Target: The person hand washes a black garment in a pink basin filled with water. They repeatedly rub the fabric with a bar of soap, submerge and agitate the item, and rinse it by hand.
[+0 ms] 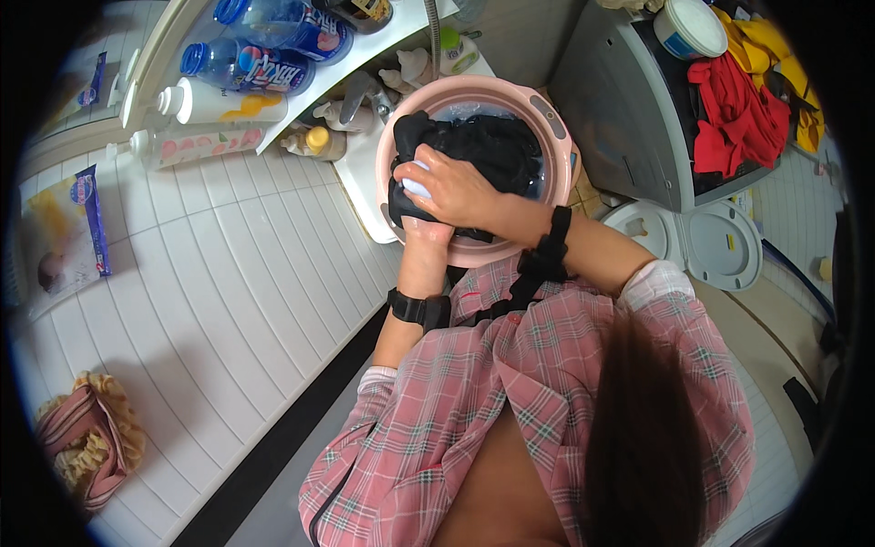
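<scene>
A pink plastic basin (562, 147) holds soapy water and a soaked black cloth garment (489, 147). My right hand (451, 188) grips a pale bar of soap (415, 181) and presses it on the garment at the basin's left side. Below it, my left hand (427, 229) is mostly hidden under the black cloth; only its wet wrist and heel show, and the cloth lies over the fingers.
Blue-capped plastic bottles (249, 65) and pump bottles stand on a white shelf (311, 75) beside a metal faucet (359, 96). At right, a grey appliance (615, 102) bears a red cloth (738, 116) and a white tub (690, 27). A toilet seat (724, 243) is below.
</scene>
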